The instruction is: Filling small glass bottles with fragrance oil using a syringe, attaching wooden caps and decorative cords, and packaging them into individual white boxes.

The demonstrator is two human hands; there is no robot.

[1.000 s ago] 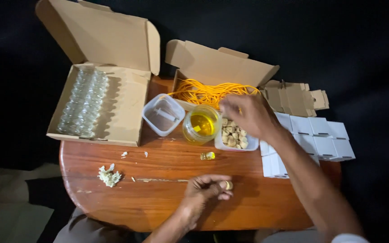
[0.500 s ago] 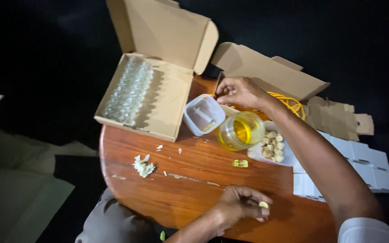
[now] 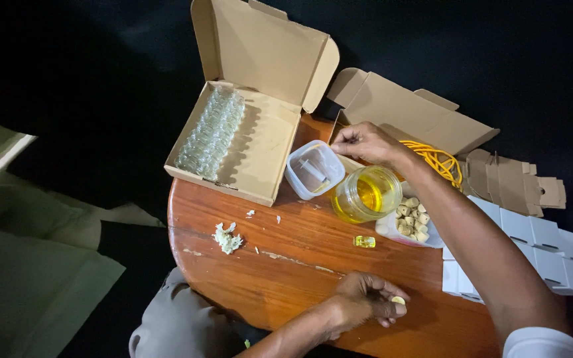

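Right hand (image 3: 365, 142) is out over the far side of the round brown wooden table (image 3: 286, 278), fingers (image 3: 341, 137) pinched together above the small clear plastic tub (image 3: 314, 170). Something thin may be caught in that pinch, but it is too small to make out. The tub has a few pale pieces lying inside and sits just beside the clear glass jar of yellow liquid (image 3: 366, 194), the two almost touching.

Left hand (image 3: 366, 298) rests low on the table near the front edge, fingers curled in, with a small pale yellow piece (image 3: 398, 300) held at the fingertips.

Between the two hands, alone on the wood, lies a tiny yellow-filled glass vial (image 3: 365, 242). Right of the jar, under the right forearm, a shallow container of small tan corks (image 3: 411, 220).

At the back left, an open brown cardboard box (image 3: 260, 142) with its lid up holds rows of clear empty glass vials (image 3: 211, 132) along its left side. A second open cardboard box (image 3: 406, 113) behind the right hand shows a coil of yellow cord (image 3: 440, 161). Small white folded cartons (image 3: 538, 245) are lined up at the right edge. A crumpled whitish scrap (image 3: 226, 238) lies on the left of the table.
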